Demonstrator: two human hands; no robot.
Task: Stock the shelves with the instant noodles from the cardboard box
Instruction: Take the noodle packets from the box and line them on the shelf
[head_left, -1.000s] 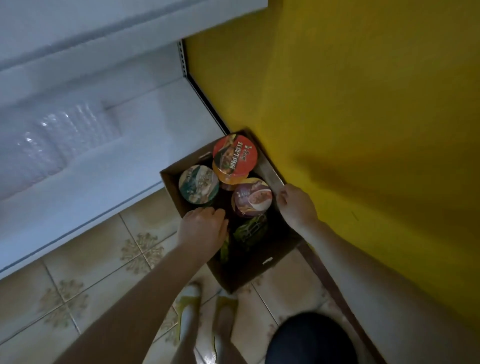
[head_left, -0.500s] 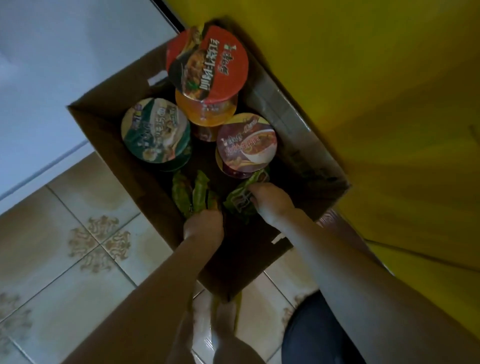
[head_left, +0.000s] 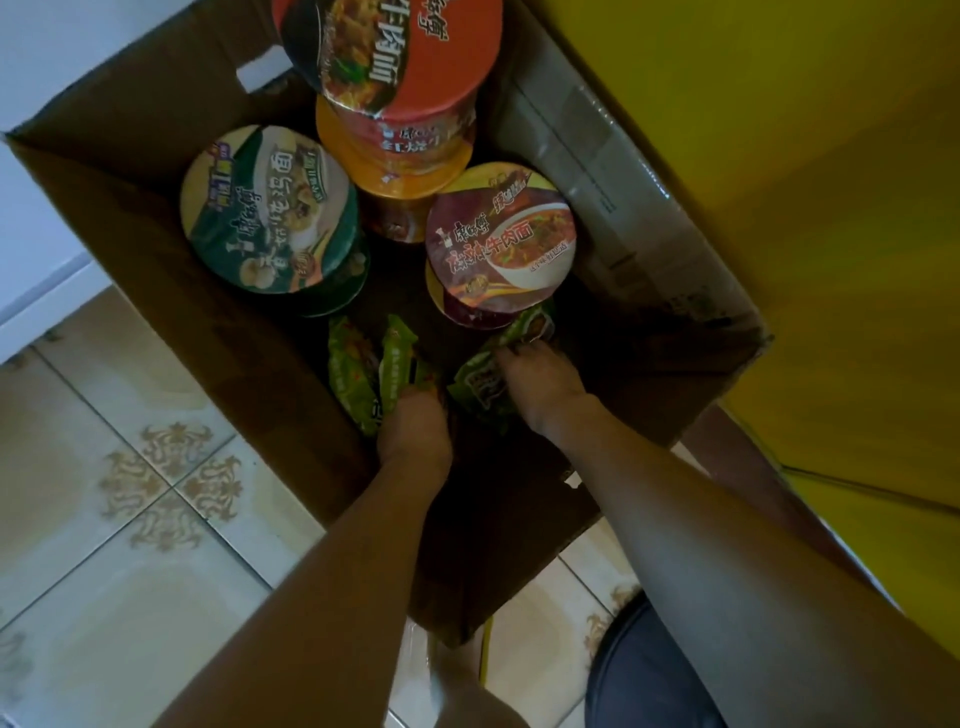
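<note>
Patterned beige tile floor (head_left: 156, 493) lower left, yellow wall (head_left: 779, 156) right. Head view: open brown cardboard box (head_left: 156, 218) mid-frame. Inside, upper centre: red-lidded noodle bowl (head_left: 405, 52), green-lidded noodle bowl (head_left: 265, 208), purple-lidded noodle bowl (head_left: 501, 234). Left hand (head_left: 415, 431) gripping upright green noodle packets (head_left: 363, 369) at centre. Right hand (head_left: 540, 379) clutching crumpled green noodle packet (head_left: 478, 384), just below purple-lidded noodle bowl.

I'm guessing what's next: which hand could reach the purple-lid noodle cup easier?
Probably the right hand: it holds a green packet just beside the purple-lid cup; the left hand grips other packets nearer the green-lid cup.
</note>
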